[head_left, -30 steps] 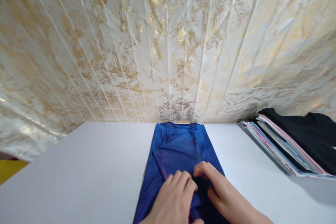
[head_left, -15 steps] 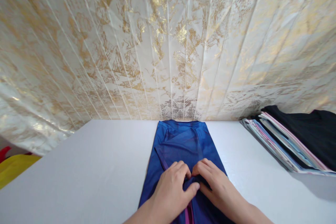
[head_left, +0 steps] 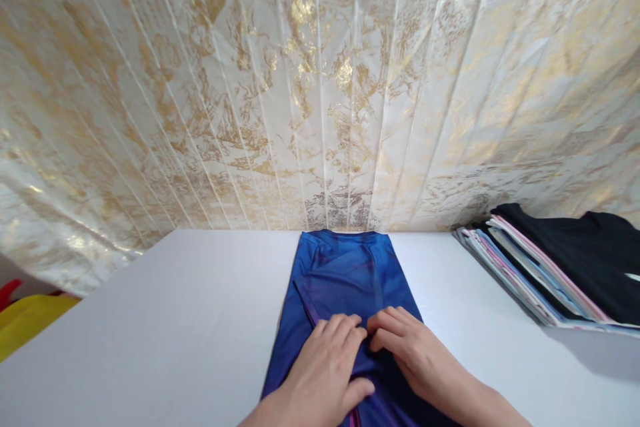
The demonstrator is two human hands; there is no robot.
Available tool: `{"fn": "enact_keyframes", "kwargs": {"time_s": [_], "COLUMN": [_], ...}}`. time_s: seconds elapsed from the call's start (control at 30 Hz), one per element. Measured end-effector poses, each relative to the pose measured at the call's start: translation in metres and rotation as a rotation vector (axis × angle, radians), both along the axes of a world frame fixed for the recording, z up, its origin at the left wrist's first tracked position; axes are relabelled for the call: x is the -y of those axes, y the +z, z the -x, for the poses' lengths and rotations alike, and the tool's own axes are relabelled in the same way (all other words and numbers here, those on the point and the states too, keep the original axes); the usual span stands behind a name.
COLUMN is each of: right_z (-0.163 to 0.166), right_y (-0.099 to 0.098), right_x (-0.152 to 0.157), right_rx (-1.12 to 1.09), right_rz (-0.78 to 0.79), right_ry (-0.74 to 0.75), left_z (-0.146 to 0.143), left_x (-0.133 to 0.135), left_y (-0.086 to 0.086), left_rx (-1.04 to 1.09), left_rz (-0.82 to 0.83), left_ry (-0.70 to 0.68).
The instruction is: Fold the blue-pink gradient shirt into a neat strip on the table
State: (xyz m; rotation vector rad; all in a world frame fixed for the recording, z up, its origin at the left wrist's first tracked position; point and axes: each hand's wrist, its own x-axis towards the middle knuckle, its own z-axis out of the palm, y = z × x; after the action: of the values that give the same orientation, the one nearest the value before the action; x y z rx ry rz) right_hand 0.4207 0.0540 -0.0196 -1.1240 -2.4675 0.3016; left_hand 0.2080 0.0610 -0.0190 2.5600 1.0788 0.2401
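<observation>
A blue shirt (head_left: 345, 273), folded lengthwise into a long strip, lies on the white table with its neckline at the far end. Purple trim runs along a folded edge left of the middle and shows again below my hands. On the nearer part of the cloth, my left hand (head_left: 327, 363) rests palm down, fingers stretched forward and thumb apart. Just beside it, my right hand (head_left: 415, 350) has its fingers curled against the fabric, seemingly gripping it; its thumb is hidden. The fingertips of both hands almost meet. The shirt's near end is out of frame.
To the right is a stack of folded clothes (head_left: 530, 273) with a black shirt (head_left: 575, 253) on top. Yellow cloth (head_left: 35, 320) lies at the far left, below the level of the white table (head_left: 165, 327). A gold-patterned sheet (head_left: 310, 80) hangs behind the table.
My left hand has let go of the bunched cloth and flattened out, its thumb moving down and away. The gathered fold between the hands has smoothed. My right hand has shifted only slightly.
</observation>
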Motion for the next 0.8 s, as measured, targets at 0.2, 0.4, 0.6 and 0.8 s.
{"fn": "enact_keyframes", "kwargs": {"time_s": [0.2, 0.4, 0.6, 0.8], "right_z": [0.01, 0.018, 0.011, 0.002], "right_y": [-0.01, -0.039, -0.033, 0.001], "right_x": [0.016, 0.016, 0.01, 0.063], "right_rx": [-0.008, 0.112, 0.077, -0.085], "right_rz": [-0.064, -0.02, 0.078, 0.175], "right_ry": [-0.13, -0.123, -0.123, -0.175], "left_z": [0.03, 0.035, 0.035, 0.066], "left_x": [0.007, 0.012, 0.023, 0.072], "left_y": [-0.027, -0.038, -0.012, 0.019], "left_rx": [-0.112, -0.096, -0.041, 0.102], "left_rz": [-0.178, -0.194, -0.053, -0.035], "left_ry": [-0.225, -0.267, -0.216, -0.054]}}
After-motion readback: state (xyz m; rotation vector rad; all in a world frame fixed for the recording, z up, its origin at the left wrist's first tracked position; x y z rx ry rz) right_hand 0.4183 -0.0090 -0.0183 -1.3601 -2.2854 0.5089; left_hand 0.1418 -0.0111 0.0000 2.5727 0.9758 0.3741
